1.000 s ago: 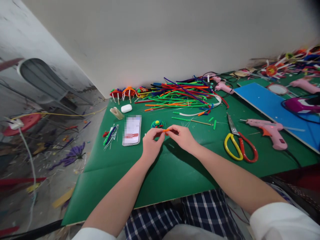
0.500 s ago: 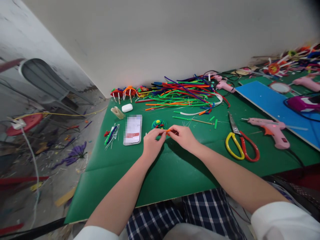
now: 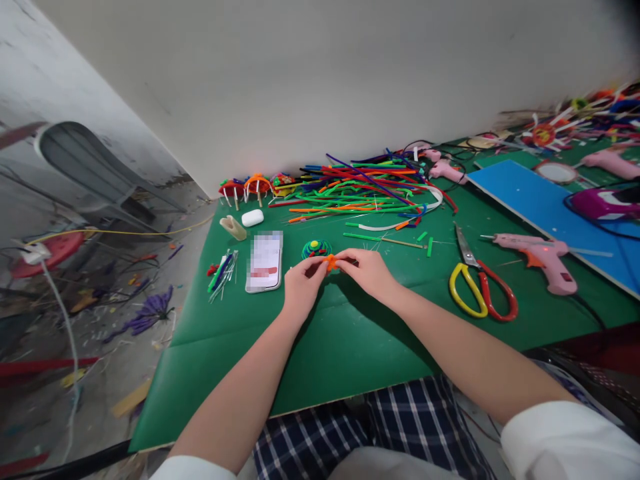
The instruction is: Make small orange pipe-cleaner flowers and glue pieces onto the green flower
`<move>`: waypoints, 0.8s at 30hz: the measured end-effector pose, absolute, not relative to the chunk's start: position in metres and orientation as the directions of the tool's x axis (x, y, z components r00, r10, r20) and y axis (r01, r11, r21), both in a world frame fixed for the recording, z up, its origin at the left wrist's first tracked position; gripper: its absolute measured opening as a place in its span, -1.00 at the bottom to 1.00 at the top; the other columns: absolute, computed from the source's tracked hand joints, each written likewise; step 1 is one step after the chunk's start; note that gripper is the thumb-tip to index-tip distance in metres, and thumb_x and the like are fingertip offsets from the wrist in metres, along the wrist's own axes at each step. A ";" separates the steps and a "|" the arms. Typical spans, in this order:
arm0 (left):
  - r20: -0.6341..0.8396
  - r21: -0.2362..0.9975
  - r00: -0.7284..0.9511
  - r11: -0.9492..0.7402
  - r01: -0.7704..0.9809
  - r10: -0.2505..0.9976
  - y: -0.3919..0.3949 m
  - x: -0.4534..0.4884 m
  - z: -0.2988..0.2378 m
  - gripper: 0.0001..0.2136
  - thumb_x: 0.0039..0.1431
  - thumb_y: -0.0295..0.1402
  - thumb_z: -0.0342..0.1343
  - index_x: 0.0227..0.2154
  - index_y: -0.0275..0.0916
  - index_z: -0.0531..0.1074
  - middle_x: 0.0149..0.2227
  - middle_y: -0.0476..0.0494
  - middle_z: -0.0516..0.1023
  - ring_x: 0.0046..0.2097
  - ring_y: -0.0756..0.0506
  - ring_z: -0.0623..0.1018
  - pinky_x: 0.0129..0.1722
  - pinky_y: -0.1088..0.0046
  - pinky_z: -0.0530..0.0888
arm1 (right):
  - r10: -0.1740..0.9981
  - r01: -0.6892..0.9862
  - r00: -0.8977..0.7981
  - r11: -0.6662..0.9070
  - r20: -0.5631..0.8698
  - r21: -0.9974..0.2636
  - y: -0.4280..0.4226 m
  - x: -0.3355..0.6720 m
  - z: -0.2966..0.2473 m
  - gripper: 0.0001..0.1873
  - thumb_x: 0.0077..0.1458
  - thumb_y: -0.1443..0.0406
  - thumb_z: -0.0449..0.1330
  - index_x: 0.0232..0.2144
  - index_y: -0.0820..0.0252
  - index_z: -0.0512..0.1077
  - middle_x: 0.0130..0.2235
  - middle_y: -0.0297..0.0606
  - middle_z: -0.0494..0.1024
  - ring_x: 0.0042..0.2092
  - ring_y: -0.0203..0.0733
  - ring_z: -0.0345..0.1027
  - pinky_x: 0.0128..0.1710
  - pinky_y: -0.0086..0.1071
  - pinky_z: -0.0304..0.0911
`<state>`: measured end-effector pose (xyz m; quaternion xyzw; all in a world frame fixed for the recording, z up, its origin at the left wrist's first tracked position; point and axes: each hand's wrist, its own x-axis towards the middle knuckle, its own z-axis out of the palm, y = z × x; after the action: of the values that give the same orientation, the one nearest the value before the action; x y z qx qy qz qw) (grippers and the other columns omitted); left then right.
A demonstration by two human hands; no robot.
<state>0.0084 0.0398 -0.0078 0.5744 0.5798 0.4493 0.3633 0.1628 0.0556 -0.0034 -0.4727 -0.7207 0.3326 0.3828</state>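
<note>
- Small orange piece [image 3: 331,262], just above frame centre, pinched between both my hands over the green mat [image 3: 350,340]; looks like a short bit of fuzzy craft wire, too small to be sure.
- My left hand [image 3: 303,283]: thumb and forefinger closed on the orange piece's left end, other fingers curled in.
- My right hand [image 3: 366,272]: fingertips clamped on its right end, touching the left hand's fingertips.
- Round green coiled disc [image 3: 316,249] just behind my fingers, yellow and red dot on top.
- Phone [image 3: 265,261] flat on the mat, left of my left hand.
- Small bundle of thin sticks [image 3: 223,268] further left, near the mat's edge.
- White case [image 3: 253,217] and beige holder [image 3: 233,227] above the phone.
- Big heap of coloured fuzzy wires [image 3: 365,187] upper centre, against the wall.
- Scissors [image 3: 477,287], yellow and red handles, right of my right hand, well apart.
- Pink glue gun [image 3: 540,257] beyond the scissors, by a blue board [image 3: 540,207] at right.
</note>
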 end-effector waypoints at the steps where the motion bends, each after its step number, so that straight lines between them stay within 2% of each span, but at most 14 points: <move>1: 0.077 0.945 -0.068 -0.051 0.323 0.995 0.040 0.009 -0.008 -0.76 -0.03 -0.22 0.12 -0.35 -0.27 0.49 -0.41 -0.10 0.56 -0.38 -0.06 0.54 -0.32 0.42 0.46 | 0.939 0.443 -0.255 0.327 0.233 -0.835 0.056 0.163 -0.004 -0.83 0.03 0.31 0.09 -0.35 0.14 0.48 -0.36 -0.33 0.56 -0.35 -0.28 0.40 -0.33 -0.44 0.21; 4: 0.050 0.946 -0.038 -0.036 0.321 0.998 0.041 0.010 -0.008 -0.76 -0.04 -0.21 0.12 -0.37 -0.28 0.48 -0.42 -0.10 0.55 -0.39 -0.06 0.52 -0.34 0.43 0.45 | 0.942 0.494 -0.248 0.323 0.225 -0.807 0.056 0.162 -0.003 -0.83 0.03 0.31 0.08 -0.39 0.16 0.48 -0.39 -0.33 0.56 -0.38 -0.29 0.39 -0.37 -0.45 0.19; 9: 0.103 0.875 -0.032 -0.076 0.478 0.994 0.037 0.014 -0.005 -0.81 0.00 -0.26 0.08 -0.43 -0.28 0.47 -0.47 -0.06 0.53 -0.43 -0.03 0.48 -0.38 0.47 0.40 | 0.939 0.580 -0.242 0.341 0.243 -0.740 0.051 0.158 0.000 -0.87 0.00 0.34 0.09 -0.43 0.18 0.45 -0.43 -0.32 0.54 -0.41 -0.30 0.36 -0.40 -0.46 0.15; 16: 0.287 0.770 -0.065 -0.190 0.609 0.956 0.029 0.021 -0.001 -0.89 0.02 -0.36 0.05 -0.45 -0.26 0.45 -0.45 -0.04 0.52 -0.40 0.00 0.46 -0.35 0.50 0.38 | 0.883 0.714 -0.216 0.434 0.417 -0.550 0.040 0.151 -0.003 -0.87 0.04 0.35 0.06 -0.47 0.21 0.40 -0.43 -0.25 0.49 -0.34 -0.23 0.33 -0.34 -0.41 0.15; 19: 0.245 0.855 -0.118 -0.157 0.495 0.962 0.030 0.022 -0.002 -0.87 0.02 -0.31 0.07 -0.43 -0.26 0.44 -0.45 -0.05 0.52 -0.40 -0.01 0.48 -0.34 0.47 0.40 | 0.887 0.634 -0.180 0.435 0.425 -0.639 0.041 0.149 -0.001 -0.86 0.06 0.34 0.04 -0.41 0.20 0.41 -0.39 -0.26 0.50 -0.31 -0.25 0.34 -0.30 -0.41 0.19; 22: 0.139 0.961 -0.151 -0.097 0.258 0.979 0.034 0.022 -0.004 -0.83 -0.01 -0.28 0.10 -0.40 -0.28 0.43 -0.46 -0.06 0.52 -0.41 -0.01 0.50 -0.33 0.44 0.44 | 0.924 0.493 -0.147 0.378 0.353 -0.783 0.044 0.151 0.000 -0.85 0.05 0.31 0.07 -0.31 0.18 0.42 -0.33 -0.29 0.52 -0.31 -0.29 0.36 -0.31 -0.44 0.23; 24: 0.075 0.990 -0.157 -0.054 0.133 0.985 0.035 0.023 -0.006 -0.82 -0.05 -0.28 0.14 -0.40 -0.29 0.42 -0.46 -0.06 0.53 -0.43 -0.01 0.52 -0.33 0.43 0.46 | 0.939 0.441 -0.152 0.343 0.308 -0.829 0.048 0.153 -0.001 -0.85 0.03 0.31 0.09 -0.33 0.16 0.44 -0.32 -0.30 0.53 -0.32 -0.29 0.38 -0.32 -0.43 0.25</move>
<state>0.0230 0.0354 -0.0057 0.5049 0.5534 0.5215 0.4084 0.1531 0.0477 -0.0010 -0.4927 -0.7003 0.2928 0.4256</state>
